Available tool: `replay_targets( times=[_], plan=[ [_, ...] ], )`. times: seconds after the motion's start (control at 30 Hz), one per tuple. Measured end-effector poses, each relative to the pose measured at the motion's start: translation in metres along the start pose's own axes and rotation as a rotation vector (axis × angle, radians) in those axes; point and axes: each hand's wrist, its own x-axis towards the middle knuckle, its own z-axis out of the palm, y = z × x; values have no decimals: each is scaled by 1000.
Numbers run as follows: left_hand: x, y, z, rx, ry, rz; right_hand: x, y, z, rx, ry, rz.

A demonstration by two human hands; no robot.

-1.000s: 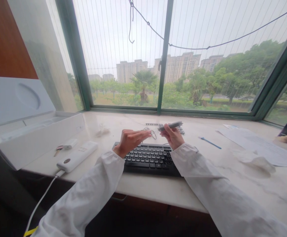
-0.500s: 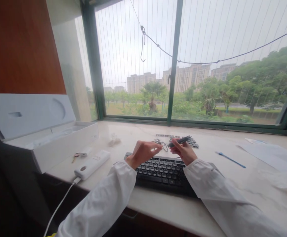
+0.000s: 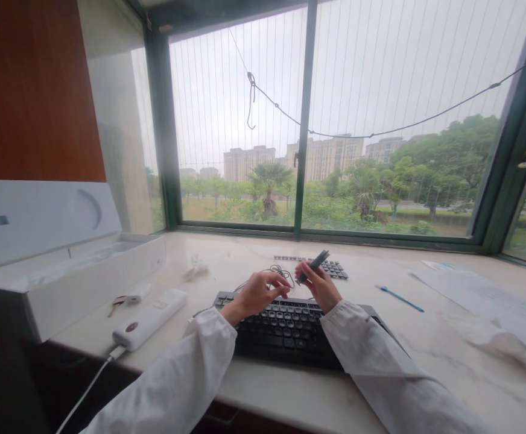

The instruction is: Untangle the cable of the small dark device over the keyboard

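In the head view my left hand (image 3: 259, 295) hovers over the upper part of a black keyboard (image 3: 281, 337). Its thumb and fingertips are drawn together, and what they pinch, if anything, is too small to make out. My right hand (image 3: 320, 284) grips a slim dark, bar-like object (image 3: 316, 263), tilted up to the right above the keyboard's back edge. Behind the left hand a thin black cable (image 3: 281, 269) lies in loose loops. Several dark keycaps (image 3: 336, 269) are laid out in rows on the counter just past the right hand.
Left on the marble counter (image 3: 263, 386) are an open white box (image 3: 95, 265), a white power bank (image 3: 154, 316) with a cable, a key (image 3: 116, 303) and crumpled plastic (image 3: 196, 269). To the right lie a blue pen-like stick (image 3: 400, 298) and white papers (image 3: 475, 301). A window stands behind.
The camera view has turned a little right and up, so everything sits further left and lower. The dark object in my right hand now points more steeply upward.
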Motion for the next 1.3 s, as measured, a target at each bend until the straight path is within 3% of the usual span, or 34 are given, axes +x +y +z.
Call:
replay_targets(
  times=[0.17,0.27,0.4,0.6,0.93,1.3],
  plan=[
    [0,2,7,-258,-60,-107,-12,-9,21,396,-33,143],
    [-1,2,9,-346,-88,-145,-16,-11,25,514,-44,190],
    [-2,3,12,-411,-150,-155,-18,-14,22,627,-166,227],
    [-3,3,16,-419,-234,-144,-19,-17,21,607,-280,264],
    [0,1,14,-269,-165,-88,-12,-11,19,646,-27,214],
    [-1,4,14,-259,-161,-76,-14,-8,24,558,-99,180]
  ],
)
